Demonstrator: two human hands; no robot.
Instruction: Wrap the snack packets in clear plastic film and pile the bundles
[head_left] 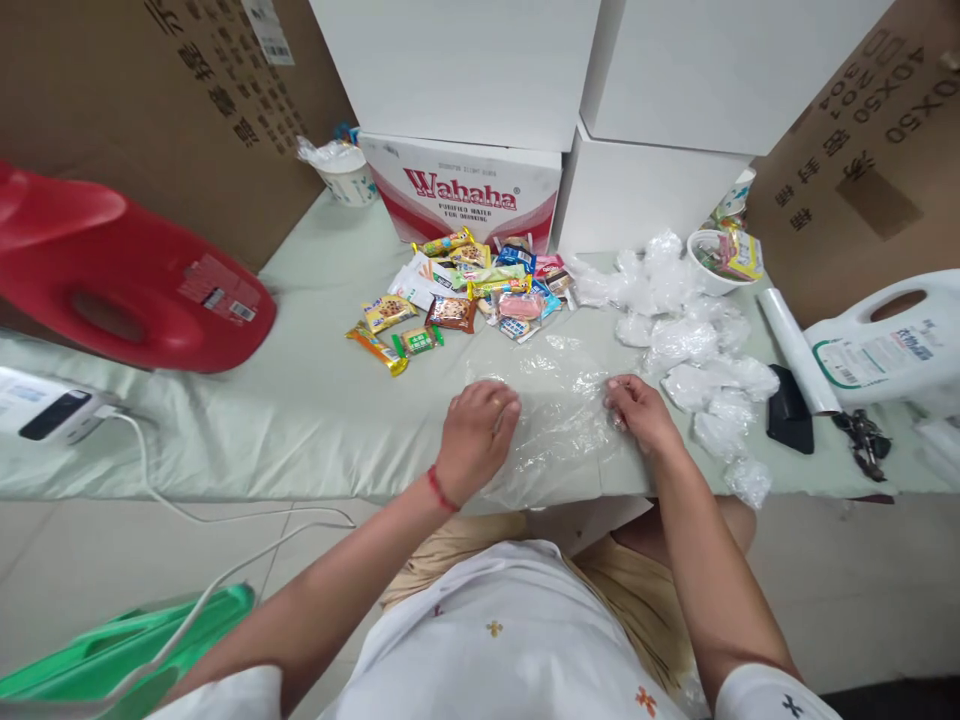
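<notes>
A thin clear plastic bag (559,420) lies spread and wrinkled on the cloth-covered table in front of me. My left hand (478,432) is at its left side, the fingers curled together on the plastic; their tips are partly hidden. On the opposite side, my right hand (639,412) pinches the bag's edge between thumb and fingers. Just beyond the bag is a pile of small wrapped snacks (452,312), among them cookie packs and yellow sticks. Several crumpled clear plastic bundles (682,340) sit to the right of my right hand.
A red jug (150,285) leans in at left, near a white device (52,405) with a cable. White boxes (480,70) stand behind the snacks. At right are a bowl of packets (701,262), a white roll (799,350), a black phone-like object (789,412), keys (862,440) and a white jug (892,345).
</notes>
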